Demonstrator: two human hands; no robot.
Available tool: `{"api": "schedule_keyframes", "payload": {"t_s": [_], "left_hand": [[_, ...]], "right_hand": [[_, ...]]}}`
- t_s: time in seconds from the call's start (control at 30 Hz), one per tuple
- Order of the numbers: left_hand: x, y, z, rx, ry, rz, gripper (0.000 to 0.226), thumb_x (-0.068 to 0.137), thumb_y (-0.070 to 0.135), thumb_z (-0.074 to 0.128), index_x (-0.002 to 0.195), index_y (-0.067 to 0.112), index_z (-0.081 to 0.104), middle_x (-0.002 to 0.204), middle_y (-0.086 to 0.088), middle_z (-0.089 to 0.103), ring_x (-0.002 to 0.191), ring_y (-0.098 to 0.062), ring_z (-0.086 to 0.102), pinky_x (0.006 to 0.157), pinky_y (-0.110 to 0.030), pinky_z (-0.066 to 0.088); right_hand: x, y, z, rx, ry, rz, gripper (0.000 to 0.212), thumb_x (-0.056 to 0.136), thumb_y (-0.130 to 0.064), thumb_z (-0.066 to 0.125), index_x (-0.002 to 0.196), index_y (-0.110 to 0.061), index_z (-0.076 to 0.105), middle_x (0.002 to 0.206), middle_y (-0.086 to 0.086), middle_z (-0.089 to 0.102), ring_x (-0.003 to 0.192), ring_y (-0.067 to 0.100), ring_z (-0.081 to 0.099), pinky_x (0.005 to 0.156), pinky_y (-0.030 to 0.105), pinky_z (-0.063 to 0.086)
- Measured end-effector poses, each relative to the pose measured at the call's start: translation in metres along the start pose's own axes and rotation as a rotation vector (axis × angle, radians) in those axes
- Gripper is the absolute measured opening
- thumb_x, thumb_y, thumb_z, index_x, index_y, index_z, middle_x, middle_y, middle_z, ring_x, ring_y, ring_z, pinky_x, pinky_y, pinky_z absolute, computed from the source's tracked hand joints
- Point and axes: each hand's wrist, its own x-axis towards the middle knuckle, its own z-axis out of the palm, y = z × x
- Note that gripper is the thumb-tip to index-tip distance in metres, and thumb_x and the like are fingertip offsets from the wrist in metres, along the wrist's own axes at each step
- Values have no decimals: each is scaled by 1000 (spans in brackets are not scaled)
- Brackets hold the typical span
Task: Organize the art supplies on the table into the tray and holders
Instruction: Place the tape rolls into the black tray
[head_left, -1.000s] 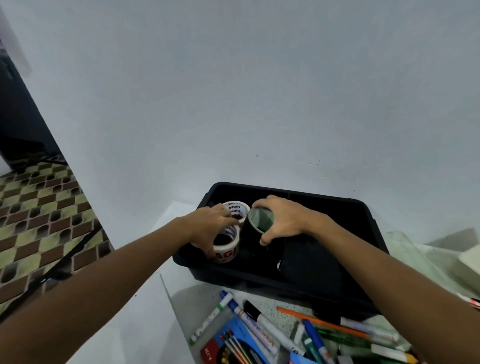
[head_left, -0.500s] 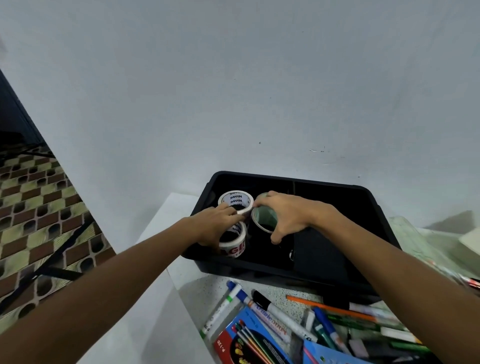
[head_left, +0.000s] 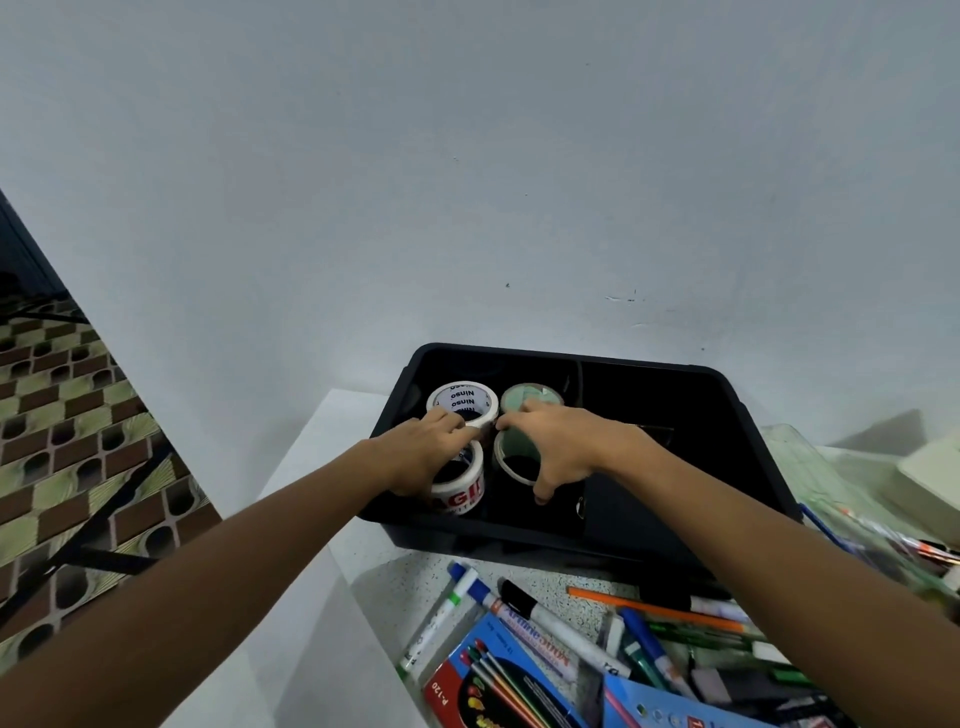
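Head view: the black tray (head_left: 727, 395) sits on the white table (head_left: 306, 467) against the grey wall (head_left: 467, 156), and all positions below are given relative to this tray. Four tape rolls stand in the tray's left end, arranged two by two. The far left roll (head_left: 461, 400) is white with black "Ninso" lettering on its inner core. The near left roll (head_left: 460, 480) is white with red letters on its outer face. The far right roll (head_left: 530, 397) is pale green and is partly covered by my right hand. The near right roll (head_left: 514, 460) is thin, with a pale rim, and lies open side up. My left hand (head_left: 426, 449) reaches into the tray's left end; its fingers curl over the near left roll and its fingertips touch the lower rim of the far left roll. My right hand (head_left: 558, 441) is clamped on the near right roll, with the thumb at the roll's near edge and the fingers arched over its far edge. The two hands are close together but not touching. The rest of the tray, to the right of the rolls, is dark, and I cannot tell its contents. In front of the tray, on the table, lie loose markers (head_left: 550, 629), an orange pencil (head_left: 649, 608) and a blue pencil box (head_left: 498, 680). Left of the tray, beyond the table edge, is a patterned floor (head_left: 67, 415).
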Motion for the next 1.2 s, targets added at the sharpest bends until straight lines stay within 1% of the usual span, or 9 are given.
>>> {"api": "schedule_keyframes", "payload": {"t_s": [0.2,0.33,0.5,0.67,0.8,0.9,1.03,1.13,1.2], "left_hand": [[1,11,6,104,32,-27,83,83,22,69,150,17,19,141,-12,33,130,-28,30,96,-43,43],[2,8,2,75,-7,-8,95,78,24,74,152,21,15,157,-14,6,143,-31,12,103,-46,41],[4,4,4,-19,-196,19,102,85,23,70,153,19,-5,160,-11,-11,148,-29,-3,118,-42,19],[4,9,18,195,-226,18,100,92,43,56,149,11,-20,156,-18,-22,146,-36,-13,119,-48,9],[2,8,7,67,-244,23,101,89,49,57,151,16,-16,158,-14,-19,146,-31,-12,120,-46,4],[-7,-3,-3,-119,-74,16,91,80,67,31,154,22,5,161,-8,4,148,-22,0,119,-38,0],[-15,-19,-1,-105,163,-156,104,69,82,8,152,22,18,160,-7,14,148,-25,1,118,-44,-1],[-14,-22,5,-57,62,-280,130,47,94,-20,154,24,6,161,-12,-1,148,-28,-7,118,-51,1],[-11,-24,10,-78,30,-309,135,42,94,-24,154,23,1,161,-13,-3,148,-28,-9,117,-52,2]], "right_hand": [[8,-6,5,-156,-14,26,107,58,-41,87,147,-28,29,139,6,40,129,28,38,99,43,42],[12,-6,7,-182,-54,62,109,61,-42,86,149,-31,23,147,8,29,135,33,30,102,45,39],[20,-10,5,-172,-106,77,108,62,-40,86,150,-32,24,146,6,37,131,28,42,99,40,40],[21,-6,6,-231,-84,65,106,64,-49,82,150,-33,23,146,2,38,131,25,43,95,38,42],[16,-2,9,-212,-20,31,102,65,-54,79,150,-32,26,147,2,41,131,24,43,100,39,40],[-4,9,3,99,182,-14,80,77,-60,67,145,-29,38,149,0,40,135,22,39,110,41,32],[-42,64,6,210,577,230,57,92,-48,54,141,-20,45,149,4,39,137,21,36,107,34,32],[-68,114,30,33,481,531,63,94,-49,48,145,-15,36,154,13,26,144,31,18,114,43,21],[-82,135,48,-8,406,649,70,93,-56,43,147,-15,28,157,15,17,145,36,11,115,49,19]]}}
